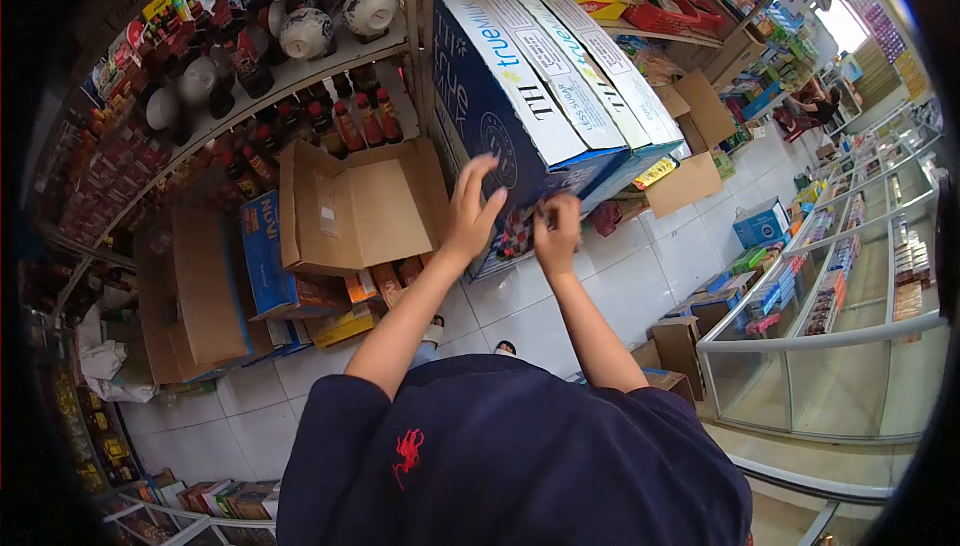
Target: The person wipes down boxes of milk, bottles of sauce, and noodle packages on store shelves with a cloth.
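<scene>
Two hands, both yours, bare. L hand [473, 211]: fingers spread apart, beside the dk-blue side of the near milk carton [530, 96]; can't tell if touching. R hand [556, 233]: fingers curled, thumb in close, at that carton's end nearest you; can't tell if clamped on anything. Your forearms reach fwd from short navy sleeves [340, 426], R wrist bent up.

Milk cartons, qty 2: side by side directly ahead of your hands, white faces up, printed "TH true MILK"; near one also marked "LESS SUGAR". Far milk carton [625, 86]: lt-blue end toward you.

Brown carton [365, 201], qty 1: L of your L hand, flaps spread, sm. white label inside. Blue box [265, 246], mkd "NUVI": just beside it. Lg. brown carton [205, 281]: further L, also flaps up. White plastic bag [105, 361]: far L, on floor.

Floor [520, 311]: white tile, under your feet.

Rack, L: bottles [380, 118] w/ red caps on lower shelf; blue-patterned white bowls [370, 9] above. Upper R, beyond cartons: red basket [680, 14] w/ packets.

R side: glass display case [800, 376], sm. packs on its shelves. Blue carton [762, 224] on floor near it. Far bkgd: one seated person [818, 111].
</scene>
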Demonstrator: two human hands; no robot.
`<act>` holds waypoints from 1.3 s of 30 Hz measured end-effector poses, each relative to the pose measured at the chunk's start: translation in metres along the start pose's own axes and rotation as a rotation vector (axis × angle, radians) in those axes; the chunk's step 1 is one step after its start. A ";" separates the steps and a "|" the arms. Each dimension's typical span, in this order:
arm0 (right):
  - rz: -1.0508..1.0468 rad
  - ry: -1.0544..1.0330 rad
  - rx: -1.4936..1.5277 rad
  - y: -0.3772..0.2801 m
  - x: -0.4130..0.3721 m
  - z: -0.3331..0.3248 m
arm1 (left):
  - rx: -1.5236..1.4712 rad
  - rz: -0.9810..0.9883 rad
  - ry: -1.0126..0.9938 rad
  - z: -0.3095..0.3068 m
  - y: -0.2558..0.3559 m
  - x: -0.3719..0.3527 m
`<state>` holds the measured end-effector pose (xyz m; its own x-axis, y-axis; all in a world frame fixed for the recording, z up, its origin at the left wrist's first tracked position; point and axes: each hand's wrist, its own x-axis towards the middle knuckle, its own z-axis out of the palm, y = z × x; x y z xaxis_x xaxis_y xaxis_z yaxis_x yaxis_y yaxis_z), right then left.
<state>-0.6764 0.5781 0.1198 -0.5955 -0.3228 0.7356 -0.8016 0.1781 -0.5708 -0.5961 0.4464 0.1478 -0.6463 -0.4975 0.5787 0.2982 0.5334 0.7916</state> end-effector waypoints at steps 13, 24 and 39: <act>0.340 -0.381 0.466 -0.079 0.017 0.024 | -0.099 -0.218 -0.168 -0.004 -0.010 -0.079; -0.107 -0.145 -0.276 -0.063 0.144 -0.004 | -0.261 -0.225 0.082 0.037 0.018 0.014; 0.078 -0.037 -0.100 -0.038 0.131 0.001 | -0.295 -0.293 -0.039 0.055 -0.035 0.020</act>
<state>-0.7240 0.5282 0.2380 -0.6552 -0.3381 0.6756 -0.7555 0.2949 -0.5850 -0.6580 0.4557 0.1208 -0.7582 -0.5695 0.3175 0.2828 0.1515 0.9471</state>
